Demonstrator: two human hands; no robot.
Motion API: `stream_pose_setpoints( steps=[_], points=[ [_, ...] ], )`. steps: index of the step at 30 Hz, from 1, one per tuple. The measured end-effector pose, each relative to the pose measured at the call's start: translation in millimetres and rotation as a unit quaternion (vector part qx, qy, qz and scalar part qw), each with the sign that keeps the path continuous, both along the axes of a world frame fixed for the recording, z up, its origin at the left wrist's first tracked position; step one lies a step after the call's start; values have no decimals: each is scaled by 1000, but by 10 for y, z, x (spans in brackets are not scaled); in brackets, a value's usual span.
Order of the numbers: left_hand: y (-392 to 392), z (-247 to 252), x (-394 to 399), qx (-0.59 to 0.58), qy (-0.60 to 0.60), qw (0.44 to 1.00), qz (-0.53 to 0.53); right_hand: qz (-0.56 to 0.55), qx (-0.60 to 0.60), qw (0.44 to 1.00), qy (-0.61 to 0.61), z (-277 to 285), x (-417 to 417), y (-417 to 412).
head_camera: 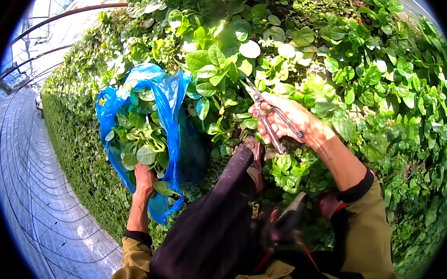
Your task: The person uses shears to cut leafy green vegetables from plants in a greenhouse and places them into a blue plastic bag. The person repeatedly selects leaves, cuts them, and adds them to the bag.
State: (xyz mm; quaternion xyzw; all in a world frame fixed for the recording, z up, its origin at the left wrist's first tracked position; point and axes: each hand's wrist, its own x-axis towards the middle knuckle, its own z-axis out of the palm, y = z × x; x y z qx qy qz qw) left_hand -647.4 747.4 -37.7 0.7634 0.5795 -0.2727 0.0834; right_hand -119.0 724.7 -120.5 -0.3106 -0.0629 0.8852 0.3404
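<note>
My left hand [145,178] reaches into the open mouth of a blue plastic bag [170,104], at the cut leafy greens [147,153] inside it. Leaves hide its fingers, so I cannot tell whether it grips them. In my right hand [283,116] lies a pair of metal pruning shears [268,123] with a coiled spring, its handles spread across the palm. The blades point up and left toward a clump of round-leaved green plants [219,63]. The bag rests among the plants, left of my dark-trousered knee.
Dense leafy plants [393,90] surround me on both sides. My shoe [255,149] stands among them just below the shears. Plastic film [58,195] stretches along the left edge, and curved greenhouse hoops [70,12] rise at the upper left.
</note>
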Motion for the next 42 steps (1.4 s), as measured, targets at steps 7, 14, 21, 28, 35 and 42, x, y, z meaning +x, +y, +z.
stream_pose_setpoints(
  steps=[7, 14, 21, 28, 35, 42],
  points=[
    [828, 1405, 1805, -108, 341, 933, 39, 46, -20, 995, -88, -293, -76, 105],
    [980, 249, 3661, 122, -225, 839, -480, 5, -20, 999, -29, -327, 29, 162],
    [1363, -495, 3358, 147, -141, 881, -428, 24, -9, 1000, -16, -433, -101, 261],
    [1349, -617, 3284, 178, -140, 882, -414, 32, 5, 999, -38, -434, -198, 352],
    [1354, -597, 3191, 153, -182, 880, -411, 13, 2, 1000, 21, -347, -211, 255],
    [1303, -508, 3133, 157, -228, 896, -346, -96, -24, 995, 22, -272, -124, 154]
  ],
)
